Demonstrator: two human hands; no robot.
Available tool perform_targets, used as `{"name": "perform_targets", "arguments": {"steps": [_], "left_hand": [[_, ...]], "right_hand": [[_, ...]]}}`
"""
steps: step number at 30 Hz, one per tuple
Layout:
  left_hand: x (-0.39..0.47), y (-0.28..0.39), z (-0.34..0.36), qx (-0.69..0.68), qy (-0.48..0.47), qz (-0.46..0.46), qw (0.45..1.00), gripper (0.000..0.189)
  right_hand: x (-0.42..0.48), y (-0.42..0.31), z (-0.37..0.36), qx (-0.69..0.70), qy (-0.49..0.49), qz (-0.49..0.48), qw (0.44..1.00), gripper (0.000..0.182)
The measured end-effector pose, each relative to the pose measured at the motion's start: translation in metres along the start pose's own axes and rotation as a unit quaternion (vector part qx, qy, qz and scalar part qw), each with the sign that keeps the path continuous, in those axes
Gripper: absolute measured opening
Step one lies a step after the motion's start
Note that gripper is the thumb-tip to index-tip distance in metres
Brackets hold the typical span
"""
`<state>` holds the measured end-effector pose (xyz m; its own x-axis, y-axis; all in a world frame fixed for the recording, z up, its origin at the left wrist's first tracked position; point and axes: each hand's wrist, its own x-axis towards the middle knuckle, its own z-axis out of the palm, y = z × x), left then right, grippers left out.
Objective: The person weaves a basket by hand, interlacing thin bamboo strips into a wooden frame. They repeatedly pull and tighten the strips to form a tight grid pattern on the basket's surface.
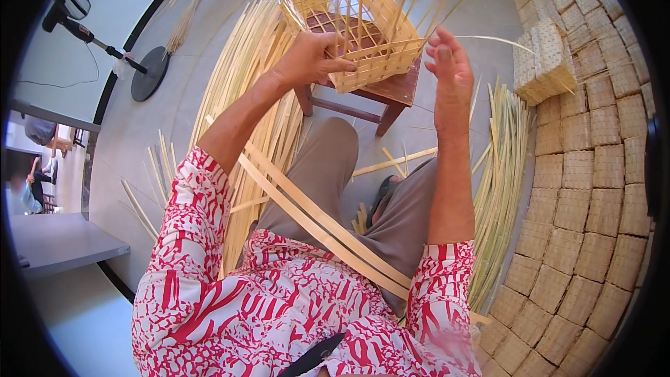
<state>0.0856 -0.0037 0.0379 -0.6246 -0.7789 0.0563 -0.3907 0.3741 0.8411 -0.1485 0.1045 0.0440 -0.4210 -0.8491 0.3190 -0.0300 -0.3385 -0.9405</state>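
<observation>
A partly woven bamboo basket (377,65), with upright strips standing out of its walls, rests tilted on a dark red wooden stool (390,86) in front of me. My left hand (319,57) grips the near left corner of its wall between thumb and fingers. Off the basket's right corner my right hand (447,57) is raised, fingers bent and partly spread. A thin pale strip (494,41) runs out to the right behind that hand; whether the fingertips pinch a strip is unclear. Two flat bamboo strips (319,228) lie across my lap.
Long bamboo strips (246,63) are spread on the floor at left, greener ones (505,167) at right. Stacked woven pieces (570,204) line the right side. A round black stand base (150,73) stands at upper left. Another person (32,191) sits far off at left.
</observation>
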Motion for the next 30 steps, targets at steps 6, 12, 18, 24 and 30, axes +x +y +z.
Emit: {"name": "perform_targets", "arguments": {"steps": [6,12,18,24,30], "left_hand": [[-0.017,-0.032,-0.05,-0.015,-0.064,-0.006,0.998,0.028],[-0.026,-0.051,-0.058,0.033,-0.086,0.039,0.995,0.028],[-0.023,-0.055,-0.055,0.024,-0.081,0.074,0.994,0.029],[-0.045,-0.049,-0.037,0.071,0.155,0.167,0.971,0.058],[-0.054,-0.061,0.031,-0.122,0.369,0.096,0.916,0.078]], "right_hand": [[0.004,0.037,-0.007,0.198,0.024,0.255,0.946,0.025],[0.001,0.079,-0.001,0.174,0.001,0.172,0.97,0.018],[-0.021,0.102,-0.007,0.224,0.057,0.199,0.952,0.016],[-0.014,0.105,-0.006,0.249,0.042,0.198,0.947,0.016],[-0.016,0.099,-0.004,0.27,0.001,0.2,0.942,0.017]]}}
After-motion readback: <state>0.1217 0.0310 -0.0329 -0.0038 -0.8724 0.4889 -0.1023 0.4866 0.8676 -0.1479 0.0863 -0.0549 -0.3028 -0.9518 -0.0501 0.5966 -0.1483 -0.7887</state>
